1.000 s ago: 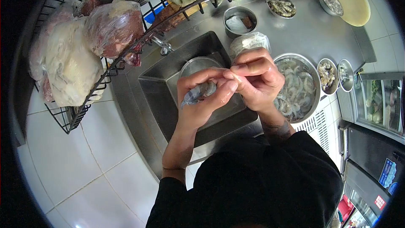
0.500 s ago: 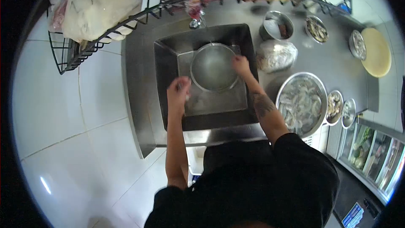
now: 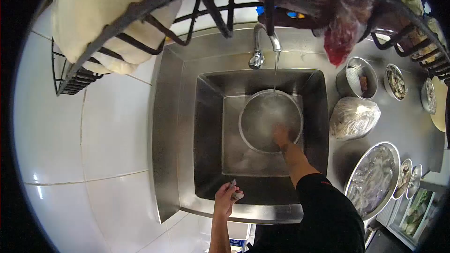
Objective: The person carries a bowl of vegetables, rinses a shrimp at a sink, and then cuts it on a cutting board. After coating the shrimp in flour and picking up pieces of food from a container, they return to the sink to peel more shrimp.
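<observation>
In the steel sink (image 3: 255,166) stands a round metal bowl (image 3: 241,126) of cloudy water, with a thin stream running in from the tap (image 3: 276,44). My right hand (image 3: 281,134) reaches into this bowl; its fingers are under the water and blurred. Over the sink's front edge, my left hand (image 3: 227,198) is closed round a small grey piece that looks like a raw shrimp (image 3: 237,196). A large steel bowl (image 3: 349,192) at the right holds many wet, greyish, translucent pieces.
Overhead, a black wire rack (image 3: 154,7) carries wrapped meat and crosses the top of the view. On the right counter are a plastic-wrapped bundle (image 3: 355,118), a steel pot (image 3: 348,82) and several small bowls. White tiles (image 3: 115,140) cover the left side.
My right hand has gone from the bowl's rim down into the water. The left hand has drawn back to the sink's front edge. The camera has moved in closer to the rack.
</observation>
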Motion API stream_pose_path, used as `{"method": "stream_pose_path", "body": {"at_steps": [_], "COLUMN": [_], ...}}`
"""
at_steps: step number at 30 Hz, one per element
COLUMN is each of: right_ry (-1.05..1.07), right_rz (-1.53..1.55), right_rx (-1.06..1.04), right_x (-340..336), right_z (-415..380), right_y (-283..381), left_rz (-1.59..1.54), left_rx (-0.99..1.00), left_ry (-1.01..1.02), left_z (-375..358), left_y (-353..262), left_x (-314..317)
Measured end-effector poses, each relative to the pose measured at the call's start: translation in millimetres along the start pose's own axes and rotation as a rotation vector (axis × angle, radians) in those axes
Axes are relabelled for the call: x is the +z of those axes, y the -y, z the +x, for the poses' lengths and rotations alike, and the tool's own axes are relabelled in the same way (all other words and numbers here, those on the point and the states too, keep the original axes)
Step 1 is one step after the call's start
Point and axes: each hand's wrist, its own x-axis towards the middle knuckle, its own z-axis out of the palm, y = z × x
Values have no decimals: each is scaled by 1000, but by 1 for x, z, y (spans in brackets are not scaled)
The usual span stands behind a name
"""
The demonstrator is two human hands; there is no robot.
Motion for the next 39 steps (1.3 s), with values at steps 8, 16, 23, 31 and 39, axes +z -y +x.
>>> {"method": "stream_pose_path", "body": {"at_steps": [8,16,23,31,39], "right_ry": [-8,60,203,-174,223], "right_rz": [1661,1667,2087,1116,369], "right_rx": [279,-37,-150,56,107], "right_x": [-70,-309,-346,-324,-178], "right_z": [13,-67,-62,-96,-282], "right_y": [3,83,69,90,105], "left_rz": [168,815,402,-126,1114], "left_rx": [33,816,770,50,1102], "left_ry": [221,-12,196,647,-215], "left_z": [78,176,130,254,214], "left_y": [-5,-112,-197,-232,-203], "left_x": [43,214,293,295,311]}}
